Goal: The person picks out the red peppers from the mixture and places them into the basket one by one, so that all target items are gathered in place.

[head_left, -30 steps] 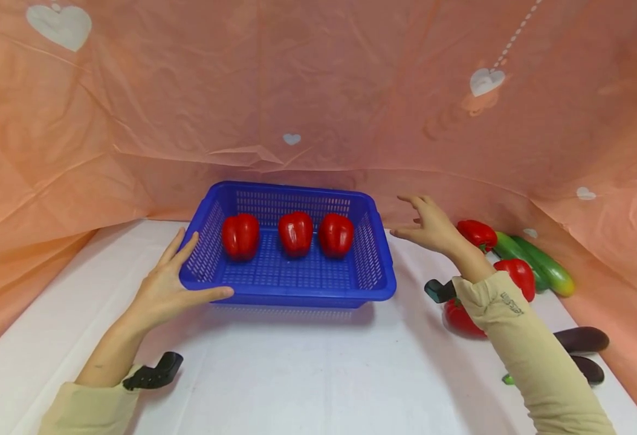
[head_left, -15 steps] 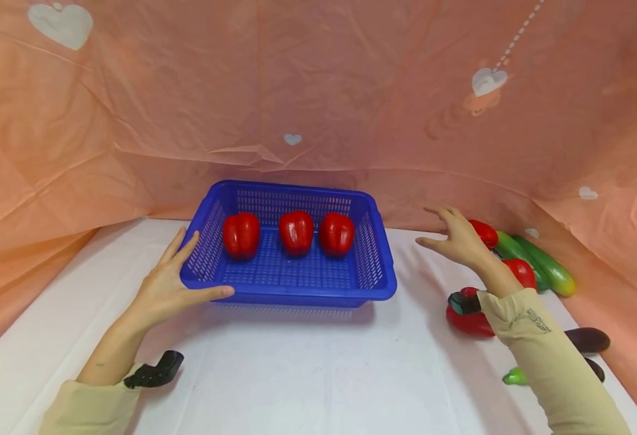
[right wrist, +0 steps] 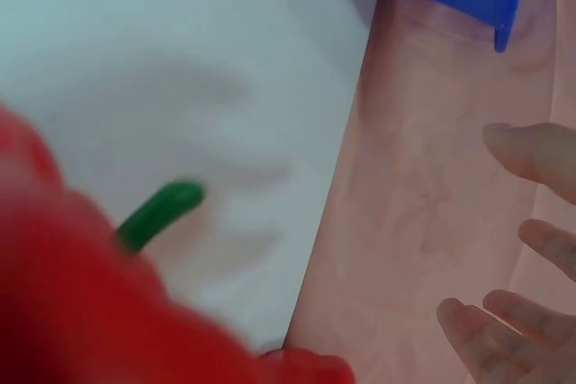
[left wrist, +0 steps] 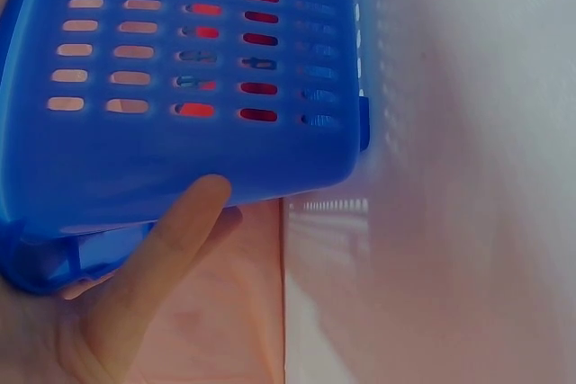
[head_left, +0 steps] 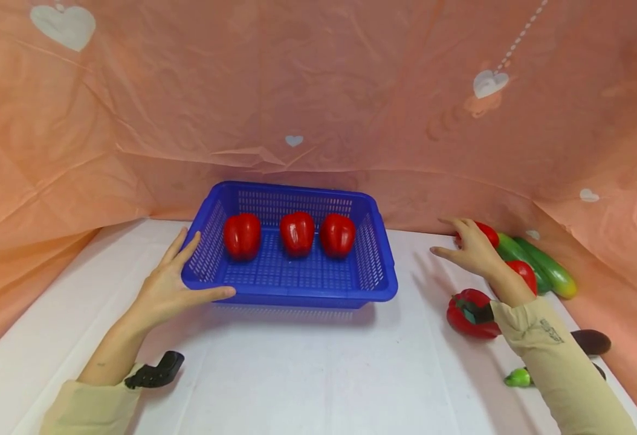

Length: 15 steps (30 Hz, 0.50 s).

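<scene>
Three red bell peppers, a left one (head_left: pixel 242 236), a middle one (head_left: pixel 297 234) and a right one (head_left: pixel 337 235), sit in a blue perforated plastic basket (head_left: pixel 291 295). My left hand (head_left: pixel 162 291) spans the basket's front left corner with straight, spread fingers, the thumb along its front side. In the left wrist view, the thumb (left wrist: pixel 171 245) overlaps the basket's outer wall (left wrist: pixel 180 155). My right hand (head_left: pixel 473 249) holds nothing, fingers apart, and partly covers a red pepper (head_left: pixel 487 232) at the back right. Another pepper (head_left: pixel 473 313) lies nearer my right wrist.
Further right are a red pepper (head_left: pixel 524 275), partly behind my forearm, and green cucumber-like vegetables (head_left: pixel 549 266). Dark eggplants (head_left: pixel 592 342) lie partly under the right sleeve. An orange sheet with white hearts (head_left: pixel 318 109) rises behind the white table (head_left: pixel 307 374).
My right hand has moved right and slightly down, away from the basket toward the peppers at the right. The left hand and the basket have stayed in place.
</scene>
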Each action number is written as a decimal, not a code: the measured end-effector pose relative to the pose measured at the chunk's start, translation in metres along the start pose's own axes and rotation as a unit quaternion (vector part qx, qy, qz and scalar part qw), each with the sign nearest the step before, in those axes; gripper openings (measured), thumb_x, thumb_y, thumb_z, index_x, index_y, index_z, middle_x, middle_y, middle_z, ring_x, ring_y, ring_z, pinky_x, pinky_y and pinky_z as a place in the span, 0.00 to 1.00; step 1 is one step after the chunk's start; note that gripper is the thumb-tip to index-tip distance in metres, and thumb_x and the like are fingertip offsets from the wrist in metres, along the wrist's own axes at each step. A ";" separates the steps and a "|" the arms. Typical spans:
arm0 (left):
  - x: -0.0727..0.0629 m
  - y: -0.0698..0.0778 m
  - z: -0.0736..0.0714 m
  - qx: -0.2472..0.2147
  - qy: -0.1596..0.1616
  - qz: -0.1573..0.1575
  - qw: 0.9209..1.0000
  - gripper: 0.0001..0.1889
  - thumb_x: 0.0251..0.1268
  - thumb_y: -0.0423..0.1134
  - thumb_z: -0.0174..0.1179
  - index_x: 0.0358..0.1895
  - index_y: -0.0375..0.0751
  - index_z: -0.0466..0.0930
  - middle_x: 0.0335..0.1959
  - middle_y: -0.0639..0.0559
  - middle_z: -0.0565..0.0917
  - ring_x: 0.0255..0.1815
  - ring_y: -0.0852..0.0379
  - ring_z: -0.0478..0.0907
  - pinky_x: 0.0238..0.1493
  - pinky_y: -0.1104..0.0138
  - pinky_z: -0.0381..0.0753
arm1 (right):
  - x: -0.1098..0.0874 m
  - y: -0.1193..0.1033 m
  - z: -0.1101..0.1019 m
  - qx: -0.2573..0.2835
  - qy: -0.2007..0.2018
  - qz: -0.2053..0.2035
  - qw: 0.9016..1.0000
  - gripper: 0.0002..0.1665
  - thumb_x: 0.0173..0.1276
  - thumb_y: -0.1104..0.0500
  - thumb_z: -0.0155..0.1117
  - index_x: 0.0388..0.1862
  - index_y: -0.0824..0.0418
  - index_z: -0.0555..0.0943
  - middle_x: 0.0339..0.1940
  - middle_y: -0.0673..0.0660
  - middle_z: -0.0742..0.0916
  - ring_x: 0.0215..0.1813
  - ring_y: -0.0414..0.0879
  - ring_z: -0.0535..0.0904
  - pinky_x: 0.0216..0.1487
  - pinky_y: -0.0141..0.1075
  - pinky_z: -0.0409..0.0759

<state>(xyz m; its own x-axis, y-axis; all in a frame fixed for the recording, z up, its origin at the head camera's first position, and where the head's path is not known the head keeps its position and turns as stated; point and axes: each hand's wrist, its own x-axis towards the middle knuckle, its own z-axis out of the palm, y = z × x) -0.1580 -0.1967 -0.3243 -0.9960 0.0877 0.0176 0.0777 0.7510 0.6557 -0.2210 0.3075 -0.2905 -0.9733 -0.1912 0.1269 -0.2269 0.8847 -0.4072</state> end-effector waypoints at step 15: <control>-0.001 0.000 0.000 -0.005 0.002 0.004 1.000 0.65 0.43 0.65 0.70 0.78 0.46 0.37 0.79 0.47 0.31 0.73 0.23 0.44 0.61 0.28 0.54 | -0.013 0.027 -0.009 -0.024 -0.012 -0.011 1.000 0.42 0.59 0.57 0.69 0.67 0.74 0.63 0.63 0.78 0.65 0.64 0.72 0.59 0.61 0.68 0.65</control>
<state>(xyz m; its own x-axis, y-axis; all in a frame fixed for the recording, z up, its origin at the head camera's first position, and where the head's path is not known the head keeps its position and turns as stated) -0.1573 -0.1970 -0.3239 -0.9956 0.0905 0.0255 0.0845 0.7435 0.6634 -0.2140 0.3382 -0.2952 -0.9686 -0.2206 0.1142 -0.2474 0.8990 -0.3613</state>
